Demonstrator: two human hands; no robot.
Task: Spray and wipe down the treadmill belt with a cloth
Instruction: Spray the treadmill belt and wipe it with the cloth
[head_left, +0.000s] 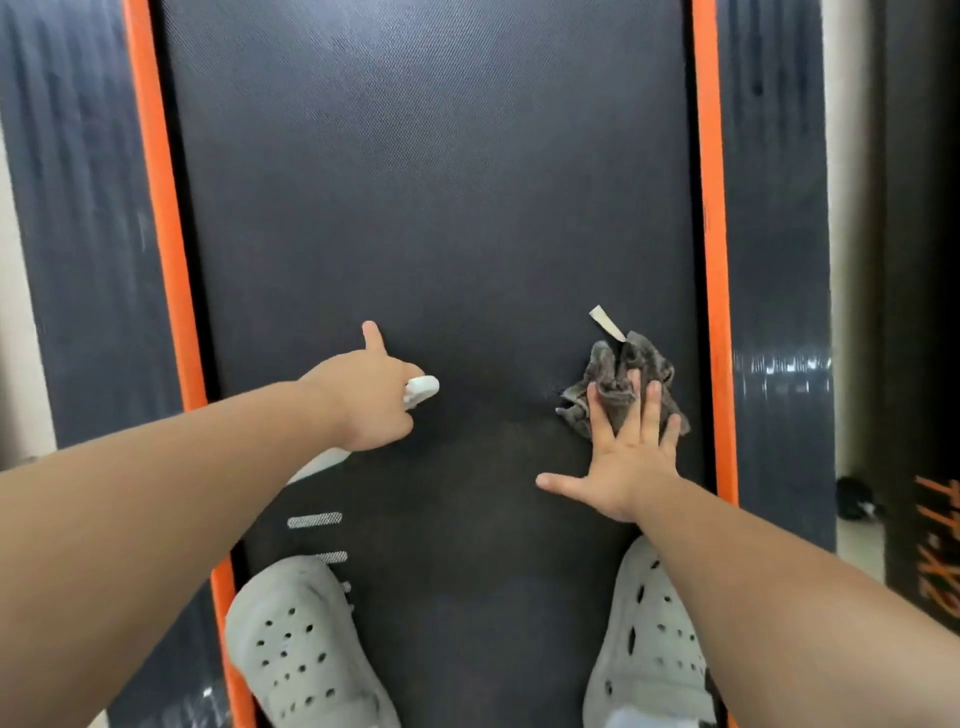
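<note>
The dark treadmill belt (441, 208) runs up the middle of the head view between two orange strips. My left hand (371, 400) grips a white spray bottle (422, 389) whose nozzle points right over the belt; my thumb sticks up and the bottle's body is mostly hidden under my hand. My right hand (631, 452) presses flat with spread fingers on a crumpled grey cloth (618, 371) near the belt's right edge. A white tag pokes out of the cloth's far end.
Orange strips (714, 260) and dark side rails (774, 208) border the belt. Two grey perforated clogs (301, 644) stand on the near end of the belt. White dashes mark the belt near the left clog. A dark panel with orange lettering (930, 561) stands at the right.
</note>
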